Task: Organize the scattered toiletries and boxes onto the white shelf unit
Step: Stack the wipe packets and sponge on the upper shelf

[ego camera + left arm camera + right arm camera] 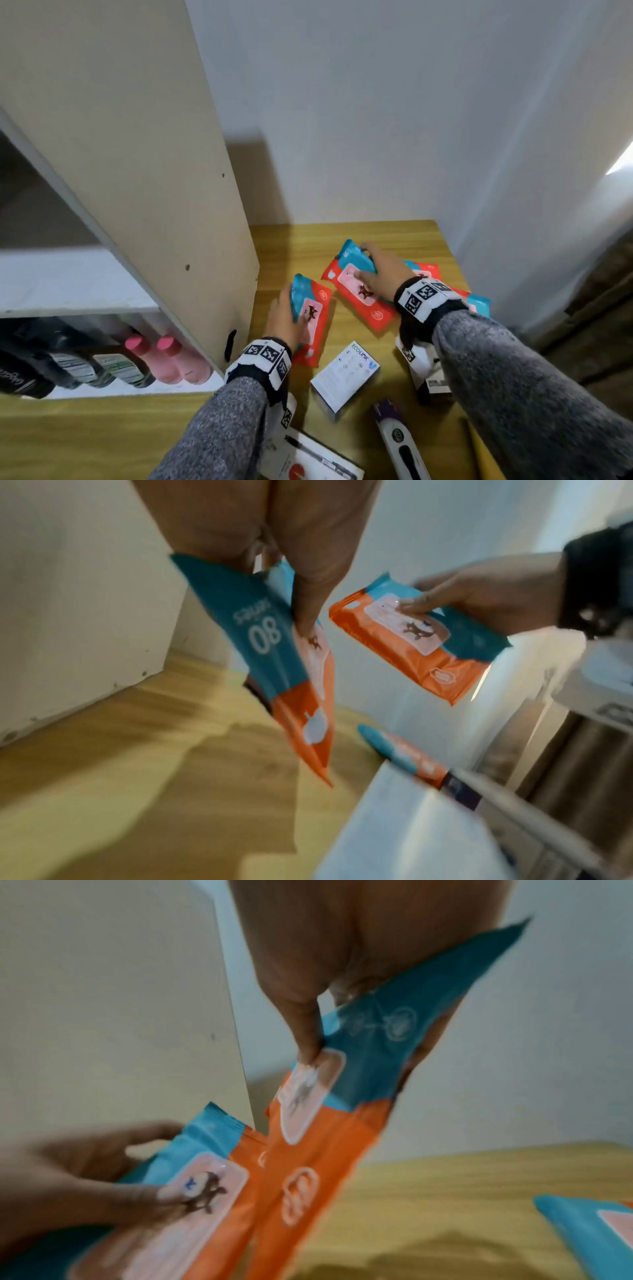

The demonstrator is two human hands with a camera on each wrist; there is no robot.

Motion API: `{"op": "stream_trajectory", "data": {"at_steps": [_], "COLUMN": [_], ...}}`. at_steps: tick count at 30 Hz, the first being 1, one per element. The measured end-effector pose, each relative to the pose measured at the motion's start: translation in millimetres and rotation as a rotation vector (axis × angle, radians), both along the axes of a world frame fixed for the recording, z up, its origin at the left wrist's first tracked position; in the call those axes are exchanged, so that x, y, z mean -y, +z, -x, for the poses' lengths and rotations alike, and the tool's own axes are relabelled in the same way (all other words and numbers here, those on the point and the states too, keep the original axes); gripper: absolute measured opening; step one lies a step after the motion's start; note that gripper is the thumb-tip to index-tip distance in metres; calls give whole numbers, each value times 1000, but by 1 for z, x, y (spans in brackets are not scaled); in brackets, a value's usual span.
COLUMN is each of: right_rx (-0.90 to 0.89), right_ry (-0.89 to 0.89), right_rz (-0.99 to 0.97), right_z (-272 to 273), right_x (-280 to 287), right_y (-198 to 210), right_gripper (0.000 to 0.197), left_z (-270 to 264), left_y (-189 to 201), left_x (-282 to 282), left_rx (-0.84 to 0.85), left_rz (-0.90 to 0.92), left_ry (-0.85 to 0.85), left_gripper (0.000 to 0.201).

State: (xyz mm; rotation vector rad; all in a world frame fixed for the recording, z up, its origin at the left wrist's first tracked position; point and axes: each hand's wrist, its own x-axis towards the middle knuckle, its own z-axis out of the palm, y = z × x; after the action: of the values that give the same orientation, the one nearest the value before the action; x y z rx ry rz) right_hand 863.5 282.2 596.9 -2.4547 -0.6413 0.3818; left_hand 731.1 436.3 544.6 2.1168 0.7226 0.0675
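My left hand (pixel 294 310) grips an orange-and-teal wet wipes pack (pixel 313 318) by its teal end, thumb on the pink flap, lifted off the wooden table (pixel 394 236) next to the white shelf unit (pixel 144 178). To the right, my right hand (pixel 368 263) pinches a second, matching wipes pack (pixel 356 291) at its teal end. The left wrist view shows my left hand's pack (pixel 274 656) hanging down and my right hand's pack (pixel 428 647) in the air. In the right wrist view the right hand's pack (pixel 342 1096) overlaps the left hand's pack (pixel 192 1191).
More wipes packs (pixel 479 303) lie on the table under my right wrist. A white Ecolink box (pixel 346 375), a white-and-purple package (pixel 399 442) and other boxes (pixel 308 459) lie near the front. Pink bottles (pixel 171 359) and dark bottles (pixel 102 370) fill the lower shelf.
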Motion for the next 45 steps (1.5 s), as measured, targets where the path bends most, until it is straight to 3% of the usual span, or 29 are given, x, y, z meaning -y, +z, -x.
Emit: {"op": "stream_trajectory", "data": {"at_steps": [5,9,14,16,18,20,23,26,28,32,37,45], "right_rx": [-241,-285,-254,-201,-155,-132,-197,-294,-302,-266,-292,-189], "right_ry": [-236,-334,-355,-394,-407,-432,-419,-358,-333,-384,-414,-260], "right_rz": [-635,-790,-853,-815,-764,-703,-692,-696,-698,-525,-286,179], "right_z": [45,95,146,157,162,167,164,146,127,61,-29,-98], "right_x": [17,16,12,9,12,17,28,45,63,106,142,128], "right_y": [31,59,79,74,66,62,60,65,68,44,-6,-88], "right_gripper": [41,39,25,27,52,62,60,44,32,45,45,62], "left_z": [17,37,64,72,77,82,81,68,54,22,-28,-84], "left_y": [56,94,115,119,121,122,121,116,110,94,63,13], "left_x": [13,28,35,36,38,41,49,58,64,81,102,111], "left_rx": [350,475,478,452,419,388,396,386,384,357,355,344], "left_rz": [312,513,750,799,776,713,693,709,687,654,595,571], "left_ry": [81,5,-90,-152,-219,-269,-274,-215,-168,-101,22,218], "left_gripper": [55,48,51,60,70,78,79,77,77,78,78,72]}}
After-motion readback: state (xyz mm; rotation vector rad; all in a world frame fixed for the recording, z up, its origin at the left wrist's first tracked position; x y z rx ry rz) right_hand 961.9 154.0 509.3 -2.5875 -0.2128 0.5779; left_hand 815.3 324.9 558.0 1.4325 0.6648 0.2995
